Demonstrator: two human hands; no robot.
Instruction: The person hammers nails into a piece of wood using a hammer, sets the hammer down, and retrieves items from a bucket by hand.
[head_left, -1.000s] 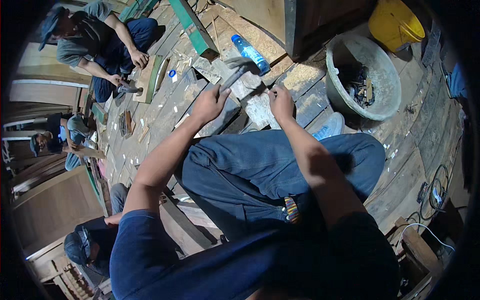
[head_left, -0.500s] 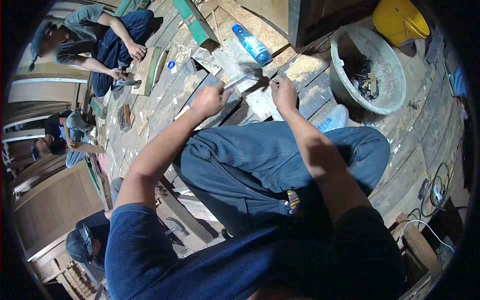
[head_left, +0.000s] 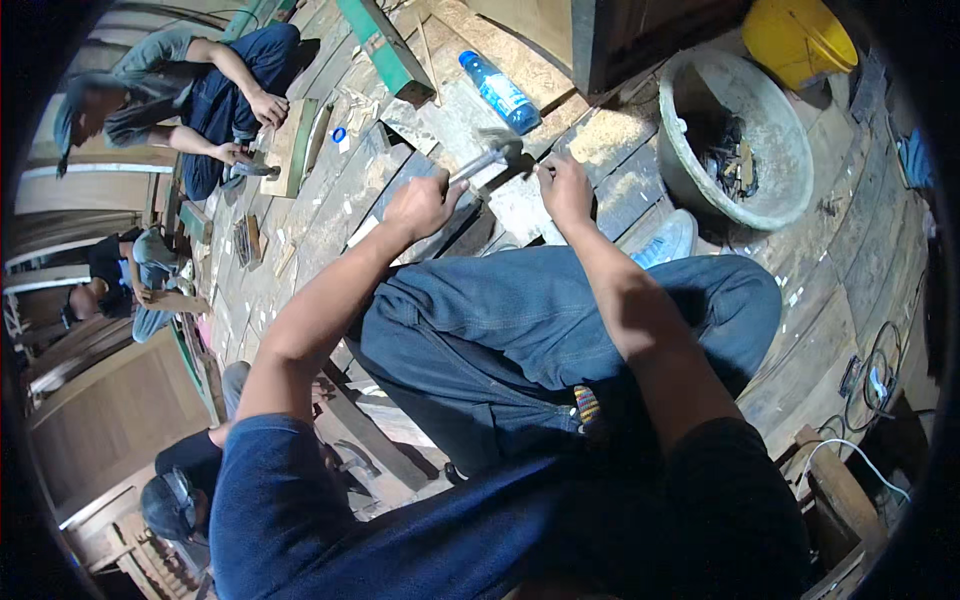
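My left hand point(head_left: 420, 206) is closed round the handle of a hammer point(head_left: 482, 163). Its blurred head is near my right hand point(head_left: 567, 190), above a pale, worn slab point(head_left: 520, 210) on the floor. The fingers of my right hand are pinched together at the slab's right side; whatever they hold is too small or hidden to name. Beyond the hammer lies a clear plastic bottle with a blue cap point(head_left: 500, 92). My bent legs in dark trousers point(head_left: 560, 310) are below both forearms, and a light blue shoe point(head_left: 668, 240) shows by my right forearm.
A grey tub point(head_left: 805, 175) with dark scraps inside stands at the right, a yellow bucket point(head_left: 795, 45) behind it. A green-painted beam point(head_left: 385, 50) lies at the top. Wood chips litter the plank floor. At left a co-worker point(head_left: 215, 110) holds a hammer at a board point(head_left: 290, 150).
The hammer head has shifted slightly and stays close to my right hand. Both my hands keep their grips. The co-worker's hammer at upper left has moved a little.
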